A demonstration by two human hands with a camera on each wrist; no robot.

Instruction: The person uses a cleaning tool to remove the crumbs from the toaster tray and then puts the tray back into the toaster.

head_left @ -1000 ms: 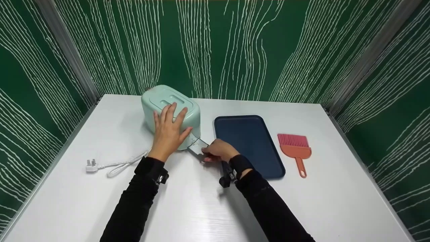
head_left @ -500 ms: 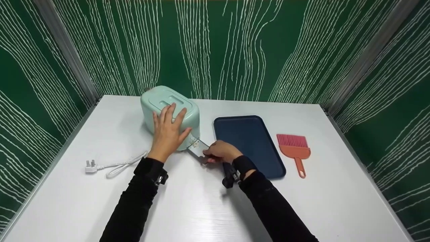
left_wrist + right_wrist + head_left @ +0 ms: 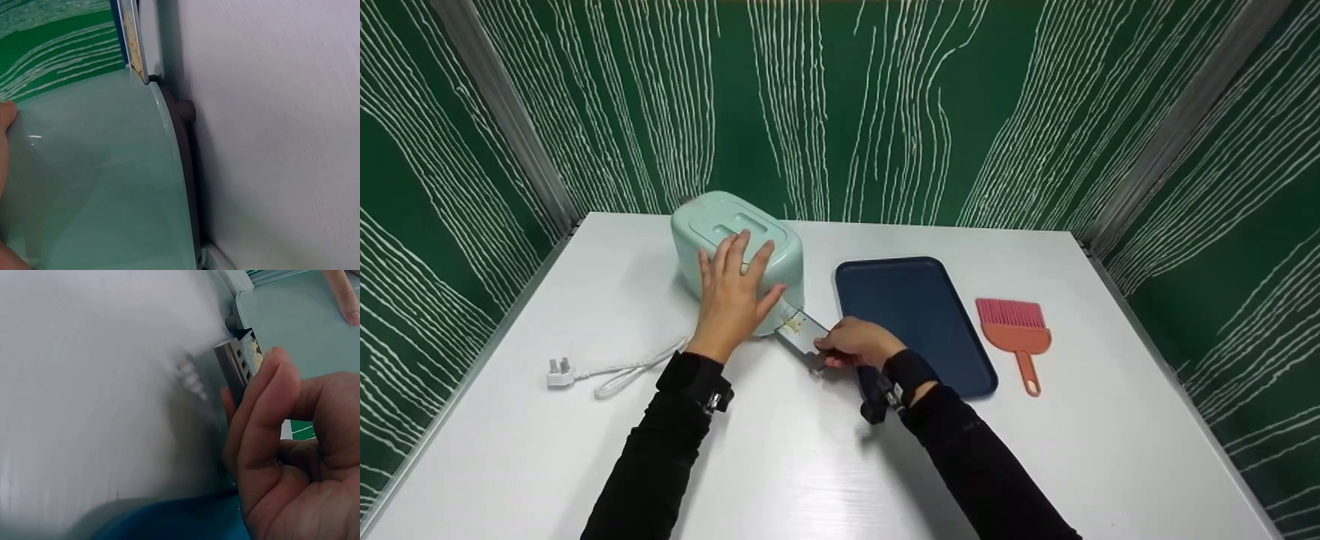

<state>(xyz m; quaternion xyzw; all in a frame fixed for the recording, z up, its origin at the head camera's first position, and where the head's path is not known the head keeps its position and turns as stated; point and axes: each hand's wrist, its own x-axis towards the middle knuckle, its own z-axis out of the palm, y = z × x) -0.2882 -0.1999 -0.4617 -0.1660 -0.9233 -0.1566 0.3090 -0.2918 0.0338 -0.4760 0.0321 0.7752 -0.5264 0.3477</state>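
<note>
A mint-green toaster (image 3: 787, 274) stands at the back left of the table. My left hand (image 3: 729, 304) rests on it with fingers spread across the top edge and thumb along the side. From the toaster's lower near end juts a metal crumb tray (image 3: 804, 334), partly pulled out, with yellowish crumbs (image 3: 793, 325) near the toaster. My right hand (image 3: 859, 341) pinches the tray's outer end between thumb and fingers. In the right wrist view the tray's slotted grey end (image 3: 230, 363) shows beside the curled fingers. The tray's inner part is hidden inside the toaster.
A dark blue rectangular tray (image 3: 919, 319) lies right of the toaster, under the right wrist. Farther right lies an orange-handled brush (image 3: 1016, 339) with pink bristles. The white cord and plug (image 3: 561, 373) lie at left. Green walls surround the table.
My right hand has moved slightly right and drawn the crumb tray a little farther out, so more crumbs show. The left hand stays on the toaster.
</note>
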